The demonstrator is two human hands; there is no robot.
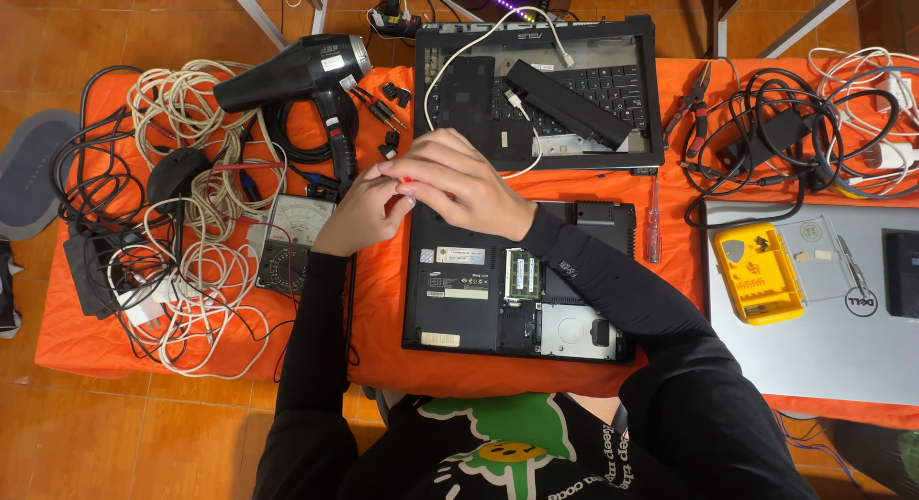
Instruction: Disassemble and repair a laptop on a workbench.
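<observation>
Both my hands meet above the top left corner of an upturned black laptop with its bottom covers off, so the memory and the drive bay show. My left hand and my right hand close together on a small red-handled tool, mostly hidden by the fingers. Only a bit of red shows between them. What the tool's tip touches is hidden.
An orange cloth covers the table. A black hair dryer, a tangle of cables and an analogue meter lie left. A dismantled laptop sits behind. Right: pliers, a red screwdriver, a yellow bit case, a silver laptop.
</observation>
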